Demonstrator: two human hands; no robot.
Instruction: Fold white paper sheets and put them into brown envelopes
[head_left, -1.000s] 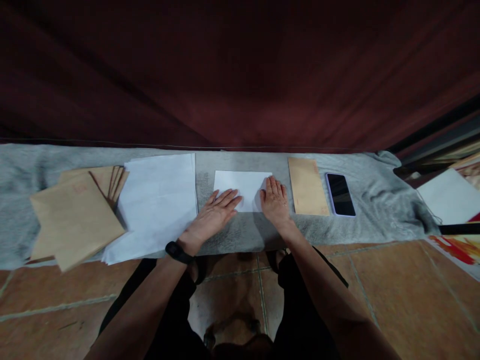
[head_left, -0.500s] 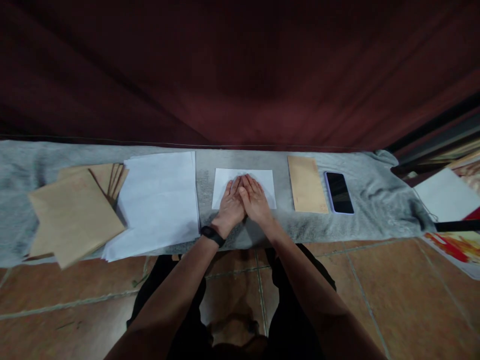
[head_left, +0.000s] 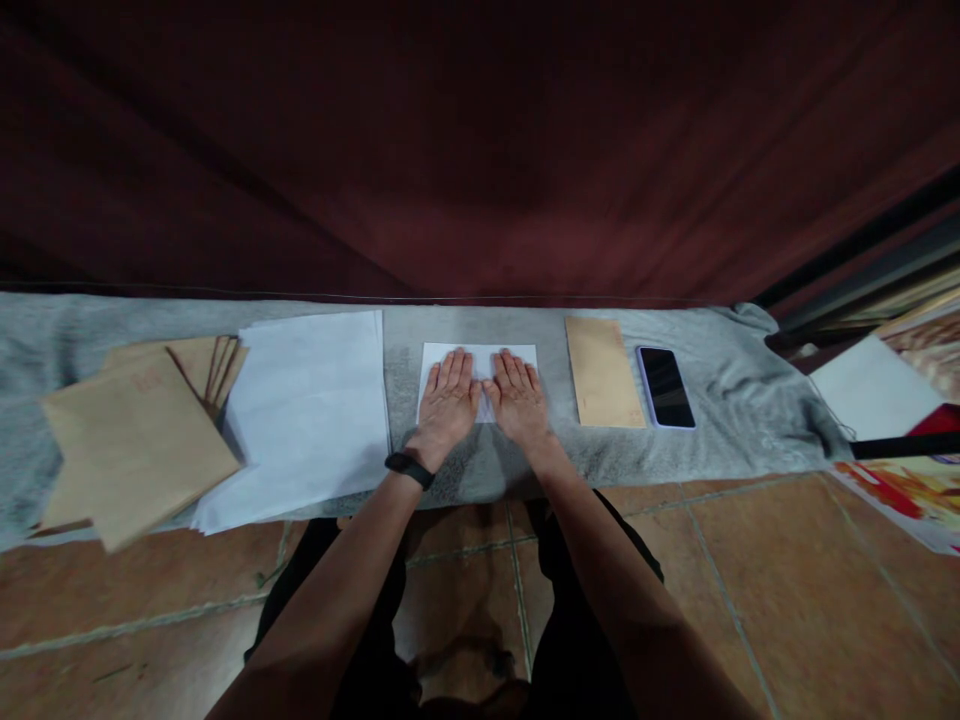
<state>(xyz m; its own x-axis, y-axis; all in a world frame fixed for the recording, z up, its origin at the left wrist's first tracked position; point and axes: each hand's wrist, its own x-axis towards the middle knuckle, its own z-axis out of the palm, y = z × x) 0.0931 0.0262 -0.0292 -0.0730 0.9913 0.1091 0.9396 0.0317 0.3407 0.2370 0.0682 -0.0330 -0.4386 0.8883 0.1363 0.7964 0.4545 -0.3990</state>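
The left hand point(head_left: 448, 398) and the right hand point(head_left: 517, 397) both lie flat, palms down, on a white paper point(head_left: 482, 358). The fingers are straight and point away from the person, with only small gaps between them. The two thumbs are near each other in the middle, and a bit of the paper shows between the hands. The paper is right under both hands, and it lies on a fuzzy gray cloth point(head_left: 739, 400).

A black wristband point(head_left: 409, 468) is on the left wrist, just behind the left hand. To the left of that hand is a stack of bigger white sheets point(head_left: 307, 420). Farther left, a messy pile of brown envelopes point(head_left: 142, 430) touches the stack.

To the right of the right hand, one brown envelope point(head_left: 604, 372) lies flat by itself. Just past it is a phone point(head_left: 666, 388) with a dark screen and a light purple edge. A dark red cloth point(head_left: 480, 200) is beyond both hands, and the tiled floor point(head_left: 765, 570) is below them.
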